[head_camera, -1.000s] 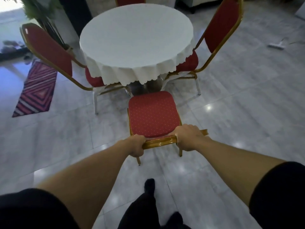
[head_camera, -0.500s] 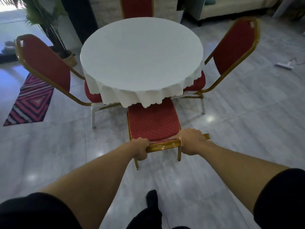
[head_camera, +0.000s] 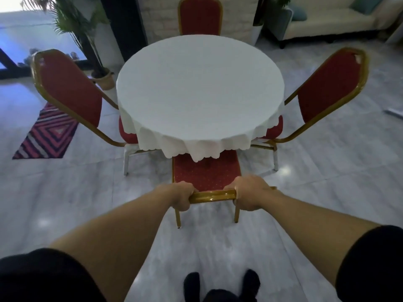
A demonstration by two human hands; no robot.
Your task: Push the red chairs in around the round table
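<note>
Red chairs ring the round table, and the near chair is the one in hand: the left hand and right hand are both wrapped tight over the gold top rail of its backrest, one at each end, fingers curled under. Its seat is partly under the white tablecloth, front edge hidden by the scalloped hem, back legs on the tiled floor on the person's side of the table. To the table's left and right, two more chairs sit with seats tucked under; a fourth stands at its far side. This looks like the last stretch of pushing the near chair; the next move calls for a short straight shove, then letting go
</note>
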